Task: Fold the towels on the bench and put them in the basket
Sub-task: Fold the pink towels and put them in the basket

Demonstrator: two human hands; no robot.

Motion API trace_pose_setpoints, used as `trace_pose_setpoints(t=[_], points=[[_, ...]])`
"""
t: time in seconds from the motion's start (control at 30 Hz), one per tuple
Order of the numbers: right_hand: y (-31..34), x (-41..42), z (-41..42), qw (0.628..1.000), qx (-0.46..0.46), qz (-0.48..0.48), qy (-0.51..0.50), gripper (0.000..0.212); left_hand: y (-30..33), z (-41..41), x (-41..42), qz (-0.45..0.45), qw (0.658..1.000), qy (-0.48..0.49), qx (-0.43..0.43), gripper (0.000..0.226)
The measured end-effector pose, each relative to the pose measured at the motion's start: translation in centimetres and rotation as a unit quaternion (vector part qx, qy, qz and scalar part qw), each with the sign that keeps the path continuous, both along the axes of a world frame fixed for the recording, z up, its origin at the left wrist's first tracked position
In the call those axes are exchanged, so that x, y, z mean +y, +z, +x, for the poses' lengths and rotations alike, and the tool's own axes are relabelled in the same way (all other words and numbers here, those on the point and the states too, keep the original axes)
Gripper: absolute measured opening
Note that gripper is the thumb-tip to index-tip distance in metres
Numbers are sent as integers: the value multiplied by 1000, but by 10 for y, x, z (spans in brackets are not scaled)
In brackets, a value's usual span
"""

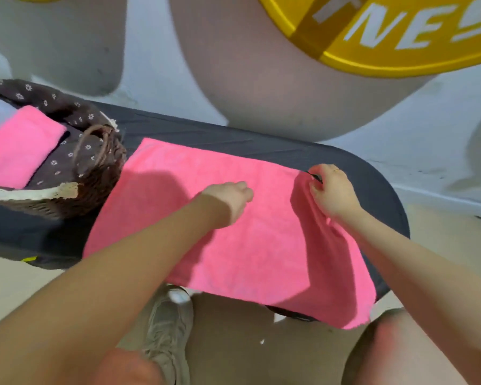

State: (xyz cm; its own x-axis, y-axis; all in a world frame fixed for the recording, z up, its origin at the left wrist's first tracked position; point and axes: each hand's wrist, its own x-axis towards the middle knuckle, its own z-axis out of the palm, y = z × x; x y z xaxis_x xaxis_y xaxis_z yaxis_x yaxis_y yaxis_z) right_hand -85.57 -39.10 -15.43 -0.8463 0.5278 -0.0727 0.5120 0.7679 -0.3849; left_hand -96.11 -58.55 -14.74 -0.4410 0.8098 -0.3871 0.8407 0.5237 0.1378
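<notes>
Pink towel point(233, 218) spread flat on dark desk point(345, 159), long axis running left-right, near edge overhanging, right hand point(332, 190) pinching its far right corner, left hand point(231, 198) loosely curled on its middle, wicker basket point(100, 173) just left holding folded pink towel point(17, 145).

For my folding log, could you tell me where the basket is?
The basket sits at the left of the head view on the bench, just left of the spread pink towel.

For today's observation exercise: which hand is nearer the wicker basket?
Left. The left hand rests mid-towel, closer to the basket; the right hand grips the towel's far-right edge.
</notes>
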Motion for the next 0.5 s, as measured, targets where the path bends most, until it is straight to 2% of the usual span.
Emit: trace_pose_setpoints(t=[0.1, 0.2, 0.33, 0.5], points=[[2, 21, 29, 997, -17, 33, -64, 25, -9, 19, 45, 58, 996, -61, 20, 36], [-3, 33, 43, 996, -36, -33, -80, 26, -25, 36, 77, 112, 993, -31, -19, 45], [-10, 38, 45, 993, -69, -88, -48, 35, -44, 40, 94, 82, 994, 24, -64, 57], [-22, 45, 50, 993, -39, -68, -84, 18, -56, 37, 95, 66, 995, 36, -70, 70]])
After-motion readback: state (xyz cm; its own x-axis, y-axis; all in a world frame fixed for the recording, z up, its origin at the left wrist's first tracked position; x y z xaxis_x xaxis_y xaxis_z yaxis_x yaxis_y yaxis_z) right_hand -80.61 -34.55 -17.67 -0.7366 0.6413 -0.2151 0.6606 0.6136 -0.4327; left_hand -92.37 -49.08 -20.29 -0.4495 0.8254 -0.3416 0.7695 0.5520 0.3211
